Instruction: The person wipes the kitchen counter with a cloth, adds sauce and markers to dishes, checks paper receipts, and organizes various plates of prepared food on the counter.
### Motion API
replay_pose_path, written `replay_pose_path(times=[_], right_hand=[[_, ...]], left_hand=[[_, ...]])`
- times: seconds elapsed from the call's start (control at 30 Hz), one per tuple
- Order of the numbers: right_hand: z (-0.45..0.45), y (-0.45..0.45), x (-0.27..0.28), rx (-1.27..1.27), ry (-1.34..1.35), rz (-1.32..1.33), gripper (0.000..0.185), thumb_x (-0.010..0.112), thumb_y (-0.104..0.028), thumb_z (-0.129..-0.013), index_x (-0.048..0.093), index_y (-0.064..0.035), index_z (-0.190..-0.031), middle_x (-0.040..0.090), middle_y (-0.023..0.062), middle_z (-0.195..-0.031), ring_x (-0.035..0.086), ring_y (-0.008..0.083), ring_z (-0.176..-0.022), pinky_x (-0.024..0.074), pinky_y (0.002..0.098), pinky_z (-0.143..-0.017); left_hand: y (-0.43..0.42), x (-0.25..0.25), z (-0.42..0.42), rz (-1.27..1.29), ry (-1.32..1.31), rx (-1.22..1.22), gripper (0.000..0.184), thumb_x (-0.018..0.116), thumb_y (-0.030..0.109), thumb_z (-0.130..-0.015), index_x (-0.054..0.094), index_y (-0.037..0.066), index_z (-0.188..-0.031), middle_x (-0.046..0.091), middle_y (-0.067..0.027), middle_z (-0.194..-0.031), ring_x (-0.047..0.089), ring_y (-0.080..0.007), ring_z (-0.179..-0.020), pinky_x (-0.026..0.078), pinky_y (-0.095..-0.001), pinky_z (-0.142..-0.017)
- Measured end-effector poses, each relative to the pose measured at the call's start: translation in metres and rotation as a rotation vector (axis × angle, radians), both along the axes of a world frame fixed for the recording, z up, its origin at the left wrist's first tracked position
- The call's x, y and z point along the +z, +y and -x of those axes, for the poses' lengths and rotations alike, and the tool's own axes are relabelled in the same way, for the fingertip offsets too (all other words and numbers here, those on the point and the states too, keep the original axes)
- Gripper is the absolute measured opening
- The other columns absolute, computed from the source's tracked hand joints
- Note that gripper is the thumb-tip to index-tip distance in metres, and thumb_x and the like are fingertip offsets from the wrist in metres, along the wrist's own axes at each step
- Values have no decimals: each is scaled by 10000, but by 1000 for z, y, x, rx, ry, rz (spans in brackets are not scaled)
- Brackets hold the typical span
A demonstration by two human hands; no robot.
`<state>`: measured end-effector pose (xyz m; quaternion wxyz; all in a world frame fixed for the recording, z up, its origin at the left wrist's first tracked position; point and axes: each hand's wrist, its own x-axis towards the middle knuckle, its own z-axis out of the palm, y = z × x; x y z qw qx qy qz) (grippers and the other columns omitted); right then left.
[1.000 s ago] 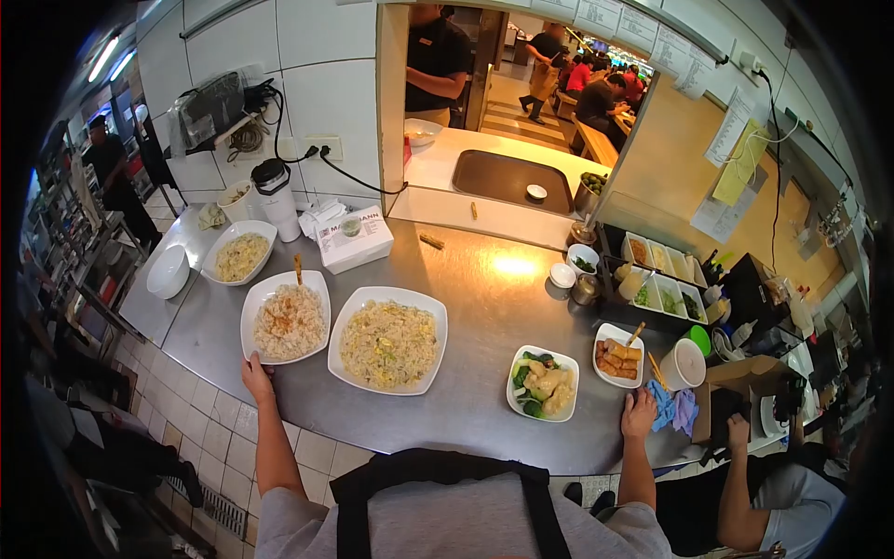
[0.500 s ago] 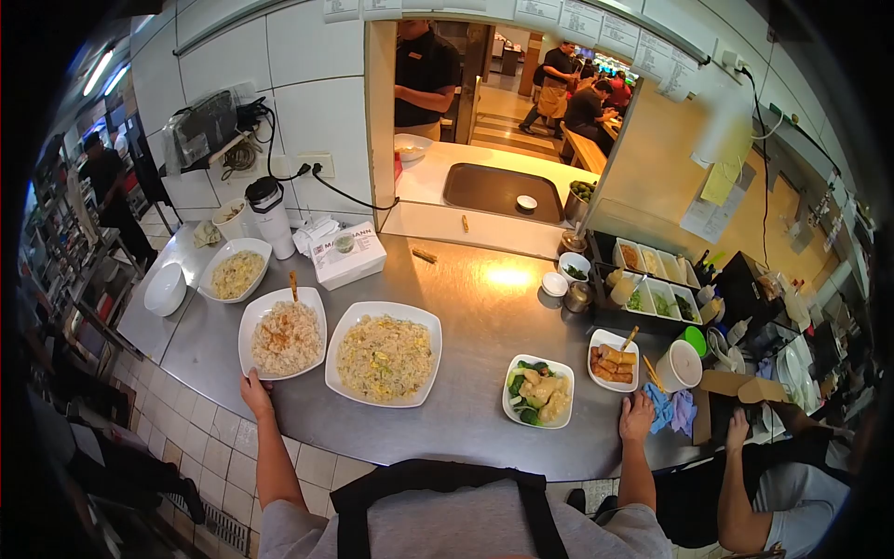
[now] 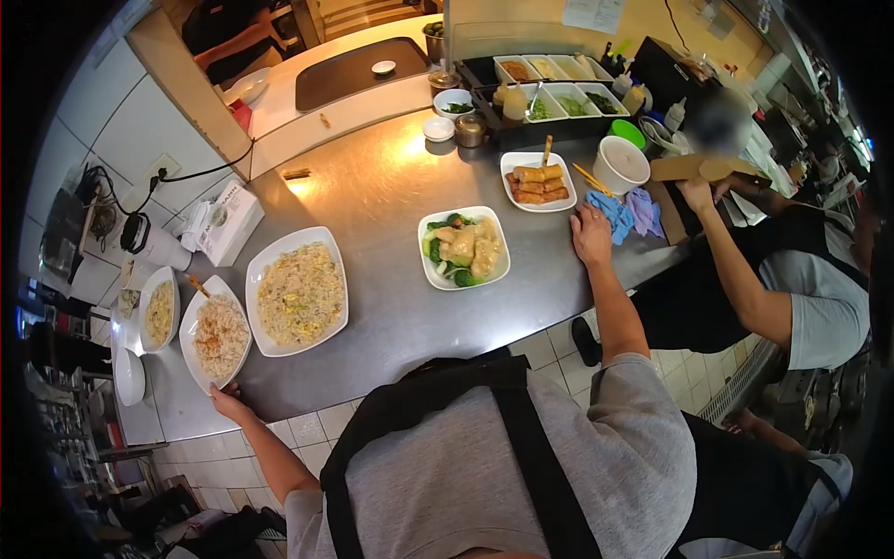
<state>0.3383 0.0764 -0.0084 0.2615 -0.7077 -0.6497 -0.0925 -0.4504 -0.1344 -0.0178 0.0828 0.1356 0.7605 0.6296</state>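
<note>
My left hand (image 3: 229,403) is at the near rim of a white bowl (image 3: 194,360) of pale rice with a brown topping, its fingers pinching the edge; the far fingers are hidden. Right of it stands a larger white bowl of egg fried rice (image 3: 300,291). My right hand (image 3: 590,235) lies on the steel counter with its fingers extended, holding nothing. Just above it sits a white dish of fried rolls (image 3: 540,184). Between my hands is a square white bowl of broccoli and sauced pieces (image 3: 464,249). Blue cloth (image 3: 611,218) lies beside my right fingers.
Another rice bowl (image 3: 159,309) and a white bowl (image 3: 129,377) stand far left, near a white box (image 3: 230,224). A brown tray (image 3: 361,73) rests on the pass ledge. Garnish containers (image 3: 568,101) line the back right. A co-worker's hand (image 3: 697,192) touches a cardboard box (image 3: 672,207).
My view has swung to the right, so the counter's things appear shifted left and upward. My hands keep their places by the rice bowl and the rolls. The co-worker's hand is raised to the cardboard box.
</note>
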Motion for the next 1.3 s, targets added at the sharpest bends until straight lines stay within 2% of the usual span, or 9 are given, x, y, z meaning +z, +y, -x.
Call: replay_pose_path(times=[0.23,0.3,0.43,0.53,0.7,0.87,0.97,1.1,1.3], right_hand=[[-4,-3,10,15,20,100,210,572,-188,-839,636,-74,-1004,619,118,-1067,559,307,-1013,403,457,-916],[-10,6,24,-44,60,265,134,599,-143,-807,660,-84,-910,645,98,-949,599,294,-895,439,453,-847],[-36,14,45,31,-228,-158,211,624,-179,-787,657,-120,-987,618,129,-1051,568,291,-970,443,426,-799],[-50,13,26,-112,-166,-11,263,630,-192,-785,643,-131,-1040,599,125,-1089,552,296,-988,443,437,-800],[-37,-4,25,65,-102,68,299,639,-215,-785,637,-123,-1070,599,114,-1059,555,294,-976,466,412,-789],[-43,20,37,190,262,1,210,565,-193,-828,654,-92,-990,630,155,-927,610,312,-800,499,428,-711],[-61,45,38,36,-87,68,198,491,-176,-853,631,-39,-883,643,176,-823,627,333,-694,514,425,-636],[-76,55,35,-151,-178,339,149,486,-165,-852,585,-61,-890,642,134,-849,649,321,-685,523,441,-584],[-98,58,18,-86,-220,231,129,511,-118,-832,568,-34,-912,599,174,-944,638,338,-749,523,432,-631]], left_hand=[[1,14,-18,-174,-490,-133,433,443,313,-851,516,-26,-1110,636,-145,-937,651,-269,-810,512,-320,-706],[1,9,-27,-224,-477,-105,435,441,309,-852,511,-27,-1119,634,-151,-941,650,-267,-820,514,-322,-706],[-3,8,-43,-237,-435,-72,450,418,313,-884,494,-52,-1136,624,-166,-948,639,-276,-847,520,-337,-765],[-3,11,-56,-245,-441,-62,494,423,370,-912,488,-67,-1133,608,-179,-980,623,-282,-893,519,-341,-801],[-4,8,-86,-436,-309,28,584,424,453,-938,450,-78,-1180,549,-194,-1103,570,-289,-993,486,-347,-879],[-4,-5,-126,-372,-239,198,538,436,385,-954,404,-50,-1268,545,-156,-1016,569,-246,-840,501,-307,-740],[-6,-6,-164,-308,-103,179,439,460,302,-960,423,-5,-1271,539,-119,-925,531,-172,-722,483,-261,-644],[-13,-26,-181,-269,-17,101,365,453,243,-966,458,8,-1246,540,-51,-795,499,-105,-657,453,-238,-602],[-1,-20,-200,-65,96,192,306,487,169,-931,510,1,-1186,555,-50,-842,528,-122,-713,452,-246,-647]])
